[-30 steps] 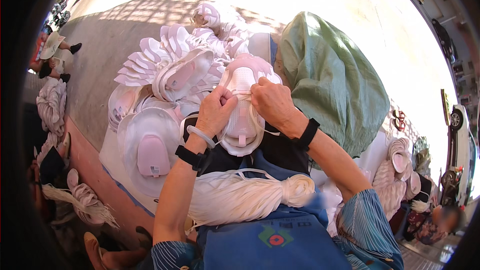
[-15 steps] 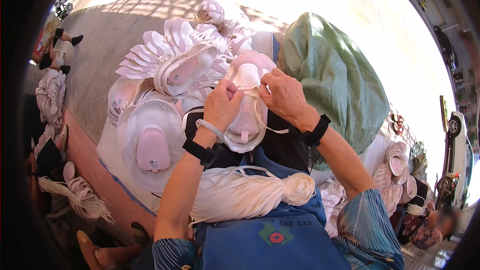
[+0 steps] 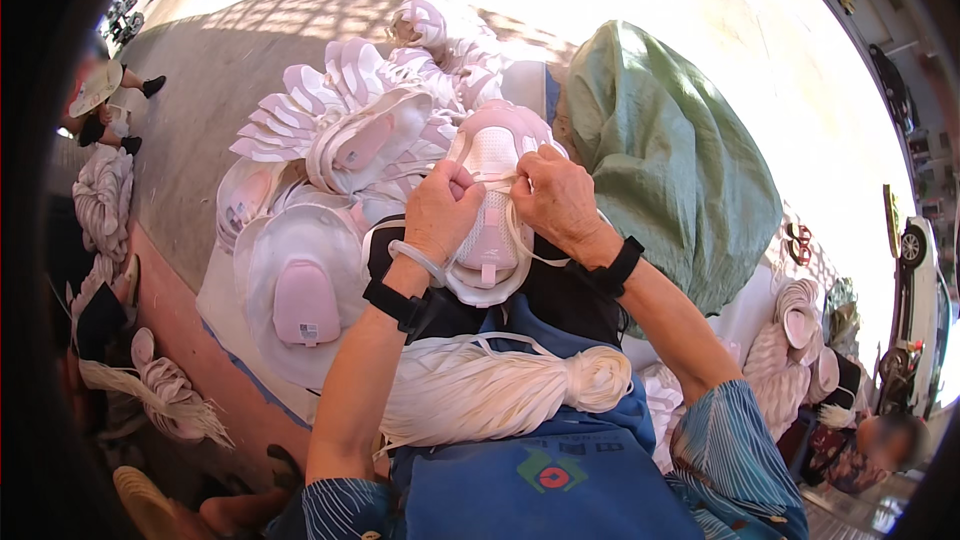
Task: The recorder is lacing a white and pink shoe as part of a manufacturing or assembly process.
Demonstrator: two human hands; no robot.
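A pink-and-white shoe upper point(image 3: 490, 245) lies over my lap, its toe pointing away from me and its tongue toward me. A cream shoelace point(image 3: 497, 184) crosses its throat. My left hand point(image 3: 438, 212) pinches the lace at the left eyelet edge, thumb against bent fingers. On the right edge my right hand point(image 3: 560, 202) is also closed in a pinch on the lace, with a loose length hanging below it. The fingertips partly hide the eyelets. Across my lap rests a thick bundle of cream laces point(image 3: 480, 390), over a blue apron point(image 3: 540, 485).
Stacked shoe uppers point(image 3: 375, 135) are piled ahead and left, beside a white shoe upper with a pink tongue point(image 3: 305, 300). A large green cloth sack point(image 3: 670, 160) stands at right. More uppers point(image 3: 780, 365) lie far right. People sit at both edges.
My right hand has moved slightly left and down, closer to the shoe upper, and the loose lace end has shifted with it. My left hand stays nearly in place.
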